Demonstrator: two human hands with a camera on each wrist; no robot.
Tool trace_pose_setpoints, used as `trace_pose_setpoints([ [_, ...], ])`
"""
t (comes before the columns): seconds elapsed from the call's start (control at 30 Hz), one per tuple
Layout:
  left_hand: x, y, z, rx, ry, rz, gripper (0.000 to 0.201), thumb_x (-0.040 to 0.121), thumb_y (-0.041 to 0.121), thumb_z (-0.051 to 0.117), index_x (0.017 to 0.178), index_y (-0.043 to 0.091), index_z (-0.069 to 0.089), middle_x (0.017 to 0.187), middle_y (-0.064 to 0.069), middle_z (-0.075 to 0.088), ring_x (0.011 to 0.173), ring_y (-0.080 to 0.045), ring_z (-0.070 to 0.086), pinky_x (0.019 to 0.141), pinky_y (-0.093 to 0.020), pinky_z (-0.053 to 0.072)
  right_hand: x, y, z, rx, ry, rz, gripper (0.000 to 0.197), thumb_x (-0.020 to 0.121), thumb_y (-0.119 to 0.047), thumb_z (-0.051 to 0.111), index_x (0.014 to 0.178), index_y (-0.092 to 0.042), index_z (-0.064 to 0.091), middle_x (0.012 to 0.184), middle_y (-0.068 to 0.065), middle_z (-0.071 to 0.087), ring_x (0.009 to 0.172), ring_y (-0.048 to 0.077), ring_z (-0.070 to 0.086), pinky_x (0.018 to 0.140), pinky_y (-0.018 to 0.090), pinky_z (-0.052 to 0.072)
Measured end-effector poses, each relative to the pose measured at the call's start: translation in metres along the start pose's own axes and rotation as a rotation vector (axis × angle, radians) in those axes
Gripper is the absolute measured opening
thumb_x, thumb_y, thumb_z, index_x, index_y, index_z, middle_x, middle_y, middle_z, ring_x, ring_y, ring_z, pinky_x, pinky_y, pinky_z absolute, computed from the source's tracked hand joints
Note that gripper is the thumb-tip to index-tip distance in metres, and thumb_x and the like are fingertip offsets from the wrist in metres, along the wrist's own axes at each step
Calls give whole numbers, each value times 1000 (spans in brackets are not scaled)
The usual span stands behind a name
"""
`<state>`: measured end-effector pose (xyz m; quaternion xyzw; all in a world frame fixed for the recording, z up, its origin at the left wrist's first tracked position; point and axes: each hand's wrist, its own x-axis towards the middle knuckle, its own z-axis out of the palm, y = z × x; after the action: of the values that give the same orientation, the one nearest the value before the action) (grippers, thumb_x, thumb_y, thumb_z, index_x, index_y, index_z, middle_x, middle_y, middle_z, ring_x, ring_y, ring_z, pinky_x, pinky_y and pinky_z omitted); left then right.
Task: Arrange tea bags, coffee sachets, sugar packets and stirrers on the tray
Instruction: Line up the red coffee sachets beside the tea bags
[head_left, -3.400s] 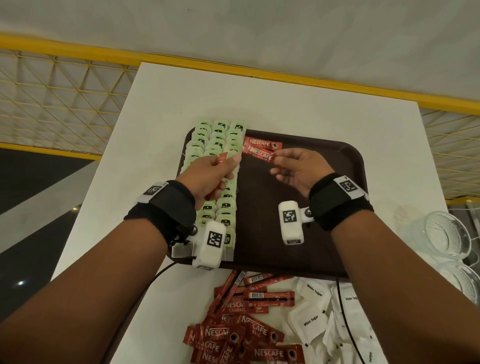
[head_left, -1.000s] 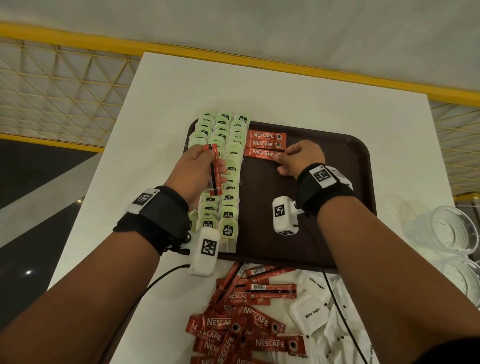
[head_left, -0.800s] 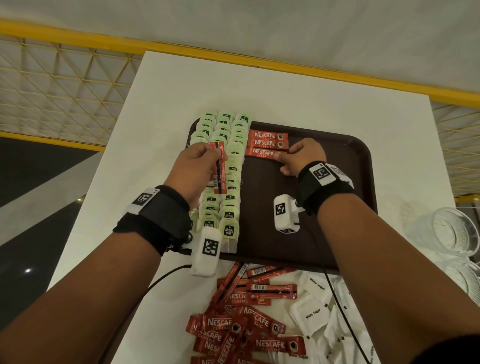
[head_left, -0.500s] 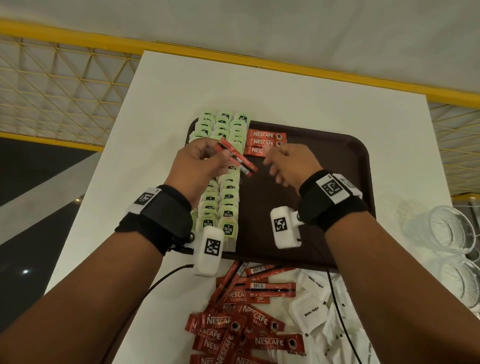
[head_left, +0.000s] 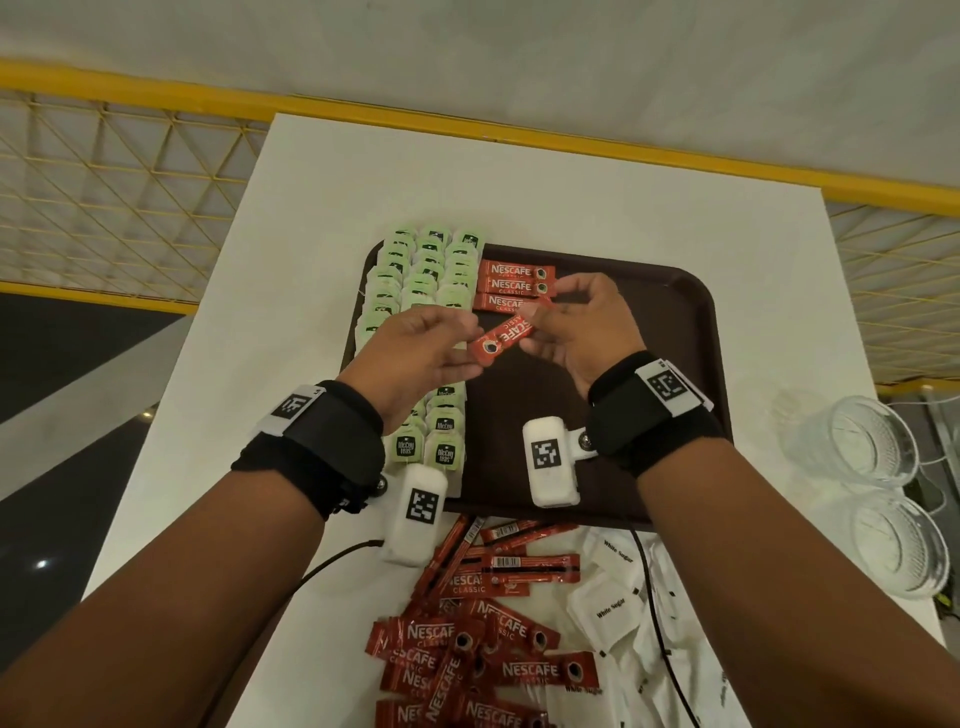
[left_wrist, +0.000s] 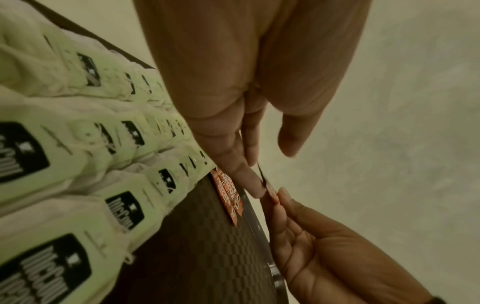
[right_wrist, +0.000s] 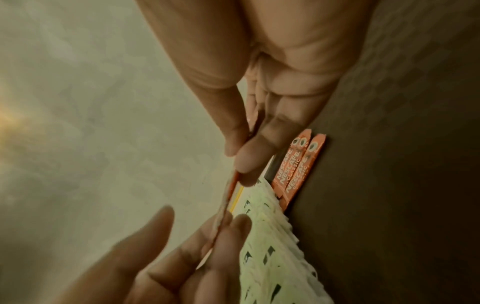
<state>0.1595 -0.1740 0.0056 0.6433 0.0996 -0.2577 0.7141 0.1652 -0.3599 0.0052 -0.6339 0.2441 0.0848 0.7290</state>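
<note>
A dark brown tray (head_left: 670, 332) lies on the white table. Rows of green tea bags (head_left: 431, 270) fill its left side, and three red coffee sachets (head_left: 514, 286) lie side by side at its far edge. Above the tray a fourth red coffee sachet (head_left: 506, 335) hangs at a slant between both hands. My left hand (head_left: 470, 349) pinches its near left end and my right hand (head_left: 537, 319) pinches its far right end. The right wrist view shows thumb and forefinger of the right hand (right_wrist: 241, 156) on the sachet (right_wrist: 231, 189), seen edge-on, with the laid sachets (right_wrist: 298, 164) beyond.
A loose heap of red coffee sachets (head_left: 483, 654) and white sugar packets (head_left: 613, 608) lies on the table in front of the tray. Two glass cups (head_left: 872, 441) stand at the right edge. A yellow rail (head_left: 519, 130) runs behind the table.
My right hand left the third sachet lying on the tray and came back to the sachet in my left hand. It now pinches that sachet's far end, and the sachet has turned label-up.
</note>
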Motion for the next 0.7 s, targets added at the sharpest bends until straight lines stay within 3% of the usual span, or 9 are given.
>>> trace_pose_setpoints([
  [0.1, -2, -5, 2, 165, 37, 83, 18, 91, 7, 66, 109, 6, 64, 93, -7, 69, 83, -17, 72, 75, -26, 60, -2, 2, -1, 22, -29, -16, 32, 84, -1, 72, 108, -9, 52, 105, 17, 65, 81, 22, 69, 66, 30, 58],
  [0.23, 0, -7, -3, 300, 59, 138, 12, 89, 8, 69, 101, 13, 68, 95, -11, 70, 84, -16, 70, 76, -31, 59, -4, 5, -7, 39, -116, -46, 18, 87, -2, 68, 104, -6, 61, 92, 9, 69, 82, 20, 67, 70, 29, 58],
  [0.3, 0, -6, -2, 422, 23, 175, 8, 90, 16, 69, 97, 16, 68, 96, -9, 72, 86, -16, 67, 77, -33, 55, -6, 6, -8, -73, -145, -127, 16, 88, -5, 68, 103, -10, 64, 88, 6, 68, 78, 17, 65, 71, 28, 56],
  [0.37, -1, -4, 2, 506, -4, 227, 12, 92, 22, 67, 101, 16, 69, 94, -3, 72, 84, -12, 66, 76, -27, 54, -7, 4, -7, -247, -169, -237, 20, 87, -8, 70, 105, -12, 65, 91, 11, 68, 76, 16, 64, 69, 29, 54],
  [0.47, 3, 0, 9, 486, 2, 258, 13, 91, 19, 69, 102, 12, 70, 95, -5, 73, 80, -9, 66, 73, -22, 54, -8, 3, -1, -324, -150, -335, 28, 84, -9, 74, 109, -7, 62, 95, 22, 67, 73, 19, 62, 65, 29, 54],
  [0.57, 6, 3, 13, 358, 21, 239, 9, 91, 11, 67, 96, 5, 63, 91, -13, 69, 77, -11, 66, 71, -24, 55, -10, 3, 1, -225, -146, -270, 20, 85, -12, 72, 103, -10, 62, 88, 13, 67, 75, 17, 64, 68, 30, 54],
  [0.7, 8, 0, 13, 173, 48, 213, 13, 93, 7, 63, 103, -1, 58, 101, -21, 69, 85, -18, 70, 74, -23, 56, -13, 14, -1, -233, -268, -139, 14, 90, -12, 66, 103, -6, 64, 91, 8, 71, 79, 18, 67, 70, 29, 52],
])
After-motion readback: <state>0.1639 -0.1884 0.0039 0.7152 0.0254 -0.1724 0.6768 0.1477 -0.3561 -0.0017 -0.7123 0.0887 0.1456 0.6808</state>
